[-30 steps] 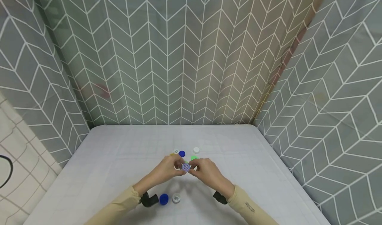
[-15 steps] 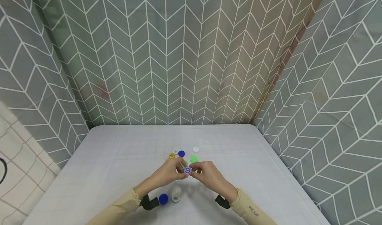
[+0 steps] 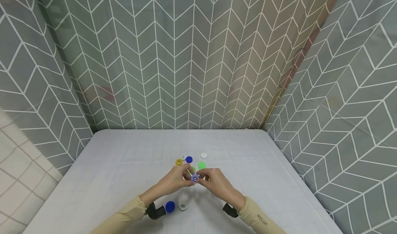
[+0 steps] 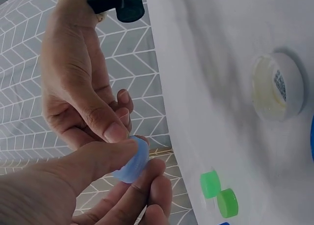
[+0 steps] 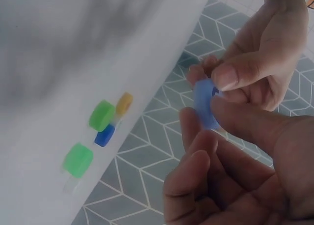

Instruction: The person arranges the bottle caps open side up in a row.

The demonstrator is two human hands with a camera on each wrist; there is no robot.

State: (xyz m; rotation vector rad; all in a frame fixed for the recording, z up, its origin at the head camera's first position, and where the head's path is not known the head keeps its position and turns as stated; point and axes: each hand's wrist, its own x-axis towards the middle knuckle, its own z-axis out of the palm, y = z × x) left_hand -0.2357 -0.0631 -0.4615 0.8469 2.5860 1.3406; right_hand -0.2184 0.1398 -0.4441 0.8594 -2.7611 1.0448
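Observation:
Between my two hands, raised over the table, is a light blue-purple bottle cap (image 3: 194, 178) with a dark curved mark on its top. My left hand (image 3: 175, 179) pinches its left side between thumb and fingers. From the other side, the thumb and fingertips of my right hand (image 3: 217, 183) pinch it too. In the left wrist view the cap (image 4: 135, 165) is tilted on edge, its ribbed side partly behind the left thumb. The right wrist view shows the cap (image 5: 203, 104) gripped by both thumbs. Just beyond the hands, a green cap (image 3: 202, 165) lies on the table.
Farther back lie a yellow cap (image 3: 179, 162), a blue cap (image 3: 189, 159), a printed white cap (image 3: 183, 157) and a plain white cap (image 3: 203, 156). Nearer me are a larger blue cap (image 3: 170, 206) and a white cap (image 3: 183, 205). A second green cap (image 4: 227, 203) is partly hidden in the head view.
Both hands have come slightly toward me with the cap, uncovering more of the yellow and green caps behind. The mark on the held cap's top has turned.

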